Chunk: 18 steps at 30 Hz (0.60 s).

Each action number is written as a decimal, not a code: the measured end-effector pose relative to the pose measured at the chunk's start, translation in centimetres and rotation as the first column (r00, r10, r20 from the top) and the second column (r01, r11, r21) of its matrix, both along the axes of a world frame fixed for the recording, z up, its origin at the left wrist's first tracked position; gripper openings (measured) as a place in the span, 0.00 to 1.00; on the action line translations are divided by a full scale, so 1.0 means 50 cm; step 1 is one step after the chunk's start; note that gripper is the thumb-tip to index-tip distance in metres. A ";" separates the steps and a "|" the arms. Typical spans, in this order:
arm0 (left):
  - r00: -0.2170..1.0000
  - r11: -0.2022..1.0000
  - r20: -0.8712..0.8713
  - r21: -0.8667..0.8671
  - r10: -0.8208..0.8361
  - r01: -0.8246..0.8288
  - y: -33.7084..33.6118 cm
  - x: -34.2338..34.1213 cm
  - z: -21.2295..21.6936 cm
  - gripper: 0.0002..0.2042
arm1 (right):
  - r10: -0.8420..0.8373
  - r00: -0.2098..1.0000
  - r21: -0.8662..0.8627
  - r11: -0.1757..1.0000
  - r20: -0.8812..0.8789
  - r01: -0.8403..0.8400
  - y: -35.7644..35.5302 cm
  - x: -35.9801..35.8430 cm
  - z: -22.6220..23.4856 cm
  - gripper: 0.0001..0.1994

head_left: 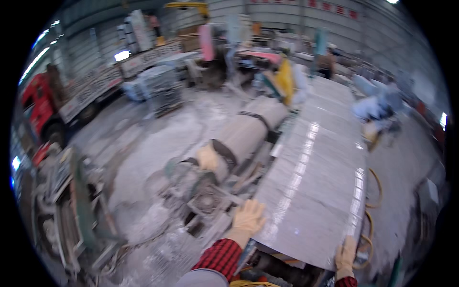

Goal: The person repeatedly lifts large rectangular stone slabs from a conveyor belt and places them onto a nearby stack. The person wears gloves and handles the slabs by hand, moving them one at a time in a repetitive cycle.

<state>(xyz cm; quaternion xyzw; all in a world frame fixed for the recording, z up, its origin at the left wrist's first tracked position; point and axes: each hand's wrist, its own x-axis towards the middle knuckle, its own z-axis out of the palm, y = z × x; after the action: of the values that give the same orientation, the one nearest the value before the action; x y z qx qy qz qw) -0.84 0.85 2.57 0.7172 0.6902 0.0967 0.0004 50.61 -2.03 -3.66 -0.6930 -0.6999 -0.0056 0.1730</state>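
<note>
A long, glossy grey sheet or slab (315, 177), with light streaks reflected along it, stretches away from me; its exact material I cannot tell. My left hand (247, 217), in a pale yellow work glove, is at its near left edge with the fingers spread. At the near right corner is my right hand (345, 253), gloved too, its fingers stretched forward along the edge. Both sleeves are red and black checked. Under the slab's near end is a dark space, partly hidden.
Left of the slab lies a thick pale cylinder (248, 136) with dark straps, beside dusty machinery (205, 201). A yellow hose (368, 234) curls along the right side. Scrap frames (79, 210) stand at left. Farther back are a red truck (39, 101) and stacked slabs (160, 88).
</note>
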 end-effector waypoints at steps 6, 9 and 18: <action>0.991 0.999 0.133 0.039 0.016 -0.021 -0.007 -0.020 -0.029 0.30 | 0.168 0.981 0.159 0.970 0.099 -0.182 0.102 0.043 -0.064 0.29; 0.989 0.999 0.146 0.029 0.007 -0.012 -0.011 -0.020 -0.036 0.30 | 0.147 0.985 0.135 0.978 0.085 -0.158 0.110 0.034 -0.034 0.30; 0.986 1.000 0.169 0.028 0.000 -0.005 -0.005 -0.007 -0.030 0.29 | 0.128 0.990 0.094 0.987 0.054 -0.132 0.098 0.039 -0.020 0.30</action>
<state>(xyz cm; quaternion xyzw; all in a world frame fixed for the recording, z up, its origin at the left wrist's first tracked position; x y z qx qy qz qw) -1.17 0.60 1.06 0.7055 0.6870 0.1668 0.0487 52.55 2.85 -4.69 -0.6362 -0.7465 -0.0448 0.1899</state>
